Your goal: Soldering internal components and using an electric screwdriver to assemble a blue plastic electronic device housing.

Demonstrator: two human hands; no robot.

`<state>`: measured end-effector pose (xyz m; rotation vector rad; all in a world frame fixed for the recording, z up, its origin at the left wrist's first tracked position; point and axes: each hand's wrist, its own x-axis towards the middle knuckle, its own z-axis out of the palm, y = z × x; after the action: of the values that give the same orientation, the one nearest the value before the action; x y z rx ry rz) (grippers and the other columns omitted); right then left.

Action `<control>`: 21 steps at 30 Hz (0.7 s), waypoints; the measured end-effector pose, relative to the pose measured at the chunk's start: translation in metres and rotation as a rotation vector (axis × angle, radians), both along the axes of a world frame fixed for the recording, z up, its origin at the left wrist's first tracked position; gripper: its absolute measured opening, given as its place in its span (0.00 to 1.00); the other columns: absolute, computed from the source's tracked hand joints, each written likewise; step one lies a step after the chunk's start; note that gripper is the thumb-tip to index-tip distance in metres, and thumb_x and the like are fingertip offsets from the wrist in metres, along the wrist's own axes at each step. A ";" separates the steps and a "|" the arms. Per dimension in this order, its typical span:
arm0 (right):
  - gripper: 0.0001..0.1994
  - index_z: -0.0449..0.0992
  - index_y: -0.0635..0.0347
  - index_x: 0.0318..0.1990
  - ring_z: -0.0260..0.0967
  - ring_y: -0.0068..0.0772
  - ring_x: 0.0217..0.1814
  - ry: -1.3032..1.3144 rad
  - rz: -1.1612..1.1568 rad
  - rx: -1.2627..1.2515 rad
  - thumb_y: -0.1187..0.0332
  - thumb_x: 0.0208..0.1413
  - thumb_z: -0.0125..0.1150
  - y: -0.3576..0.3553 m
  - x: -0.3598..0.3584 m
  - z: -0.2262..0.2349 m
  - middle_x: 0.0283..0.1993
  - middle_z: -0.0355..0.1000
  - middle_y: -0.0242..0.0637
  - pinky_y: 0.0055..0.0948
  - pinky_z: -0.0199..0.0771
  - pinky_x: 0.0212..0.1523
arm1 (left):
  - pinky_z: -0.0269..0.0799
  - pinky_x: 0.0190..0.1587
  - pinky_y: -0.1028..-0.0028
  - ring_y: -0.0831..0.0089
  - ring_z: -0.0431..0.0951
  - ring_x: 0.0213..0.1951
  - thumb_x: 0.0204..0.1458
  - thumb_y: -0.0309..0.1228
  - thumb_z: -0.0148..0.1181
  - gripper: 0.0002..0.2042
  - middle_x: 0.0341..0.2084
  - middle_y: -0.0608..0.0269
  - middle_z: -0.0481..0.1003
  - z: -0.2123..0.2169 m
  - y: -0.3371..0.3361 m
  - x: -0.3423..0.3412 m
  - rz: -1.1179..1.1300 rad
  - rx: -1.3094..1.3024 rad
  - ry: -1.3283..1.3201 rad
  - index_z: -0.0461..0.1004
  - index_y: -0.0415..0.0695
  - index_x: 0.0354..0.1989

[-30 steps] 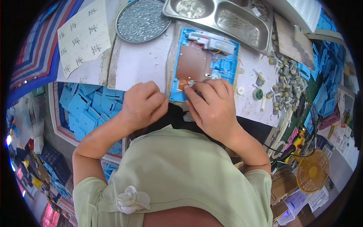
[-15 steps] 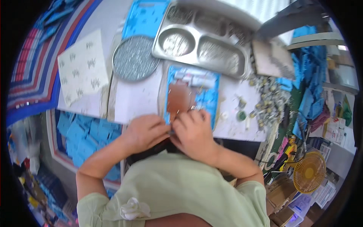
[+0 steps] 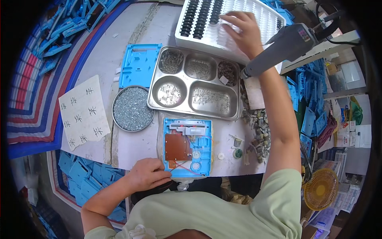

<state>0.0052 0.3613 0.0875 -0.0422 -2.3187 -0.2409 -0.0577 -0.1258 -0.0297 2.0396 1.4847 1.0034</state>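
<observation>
A blue plastic housing lies on the table in front of me, holding a brown circuit board, thin wires and a white strip-shaped part. At its lower left corner my left hand rests with curled fingers pressed together; a dark wire end lies by the fingertips, and what they pinch is hidden. My right hand reaches far over a white foam tray, thumb and fingers apart. Its fingertips are beside rows of small black round parts; none shows in the hand.
A steel compartment tray of small metal parts and a round dish of screws stand beyond the housing. A grey tool-like arm juts over my right forearm. Left lie a marked paper sheet and another blue casing.
My right hand has left the housing and stretched up to the foam tray. My left hand stays near the housing's lower left corner. The view has shifted, showing more of the far table.
</observation>
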 end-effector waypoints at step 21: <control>0.10 0.82 0.57 0.40 0.70 0.33 0.47 -0.240 0.145 -1.165 0.74 0.50 0.72 -0.247 0.173 -0.064 0.39 0.79 0.32 0.33 0.71 0.49 | 0.69 0.27 0.68 0.66 0.74 0.27 0.40 0.25 0.78 0.16 0.27 0.64 0.71 -0.010 -0.007 0.008 0.071 -0.027 -0.099 0.82 0.48 0.40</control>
<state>0.1783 0.1141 0.0231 -0.4338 -2.3588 1.2384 -0.0494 -0.1324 -0.0399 1.9023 1.5203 1.0900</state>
